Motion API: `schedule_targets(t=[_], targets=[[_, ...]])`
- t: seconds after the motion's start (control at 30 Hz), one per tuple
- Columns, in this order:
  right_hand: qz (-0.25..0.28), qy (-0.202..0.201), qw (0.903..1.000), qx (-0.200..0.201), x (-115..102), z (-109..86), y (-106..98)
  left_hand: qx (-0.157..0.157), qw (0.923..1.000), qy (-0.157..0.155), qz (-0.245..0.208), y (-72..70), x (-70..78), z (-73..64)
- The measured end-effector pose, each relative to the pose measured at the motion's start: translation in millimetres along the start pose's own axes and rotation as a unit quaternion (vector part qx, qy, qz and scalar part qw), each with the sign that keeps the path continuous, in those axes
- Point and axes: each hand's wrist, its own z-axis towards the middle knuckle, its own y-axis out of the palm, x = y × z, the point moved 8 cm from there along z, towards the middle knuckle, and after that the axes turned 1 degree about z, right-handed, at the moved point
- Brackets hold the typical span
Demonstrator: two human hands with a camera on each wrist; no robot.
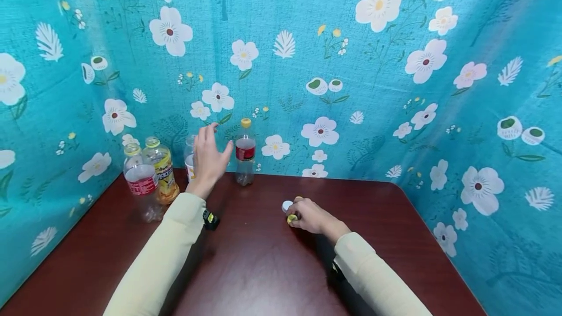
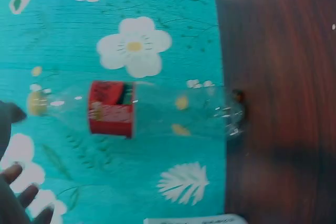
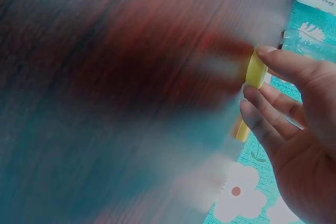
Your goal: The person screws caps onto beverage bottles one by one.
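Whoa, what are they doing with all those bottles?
A person is handling bottle caps. Their right hand pinches a yellow cap down by the table, with a white cap close by. Their left hand is raised and empty, near the yellow-topped bottle but not touching it. Over to the left stand a pink-labelled bottle, a yellow-labelled bottle and a white-labelled bottle, the last one partly hidden behind that hand.
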Motion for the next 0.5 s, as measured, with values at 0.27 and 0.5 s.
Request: schedule_targets(t=[0.27, 0.5], targets=[[0.011, 0.011, 0.9999, 0.008, 4, -1.1, 1, 0.055, 0.9927, 0.002, 0.107, -37.2, -0.4, -1.0], [0.016, 0.019, 0.9997, 0.006, 4, -2.3, 4, 0.063, 0.9925, 0.014, 0.104, -54.2, 0.7, -10.0]])
